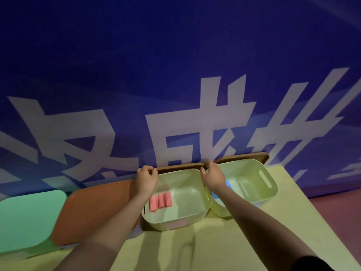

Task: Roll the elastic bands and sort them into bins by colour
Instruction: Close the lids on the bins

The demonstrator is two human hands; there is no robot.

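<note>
Reaching: both my arms stretch over the worktop [224, 241] to the brown lid [179, 167] behind the near bin [176, 218].
Rolls: three pink rolled bands [161, 202] lie in that bin.
Hidden: blue item [216, 194] in the far bin [248, 184], mostly behind my right arm.
Grip: left hand [146, 179] and right hand [214, 176] clenched on the lid's edge.

1 head-worn view looks forward and down, close over the table [224, 237], facing the wall [175, 65].

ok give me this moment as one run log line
left hand: grips brown lid | right hand: grips same lid | middle bin: three pink rolls | right bin: blue item, partly hidden
</note>
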